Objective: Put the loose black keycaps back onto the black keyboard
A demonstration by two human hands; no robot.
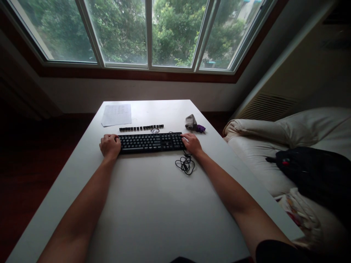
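A black keyboard (148,143) lies flat across the white table. My left hand (110,145) is closed around its left end, fingers curled over the edge. At the opposite end, my right hand (192,144) grips the keyboard's right side, with the thumb and fingertips near the number pad. Behind the keyboard runs a row of loose black keycaps (141,128). A small pale ring-shaped item (155,130), too small to make out, sits between that row and the keyboard. The coiled black cable (185,164) rests in front of its right end.
A printed paper sheet (117,114) lies at the table's (148,204) back left. A grey cloth (190,121) and a purple bundle (200,128) are at the back right. Beside the table stands a cream sofa (252,157) with a black bag (312,171). Windows (149,33) line the far wall.
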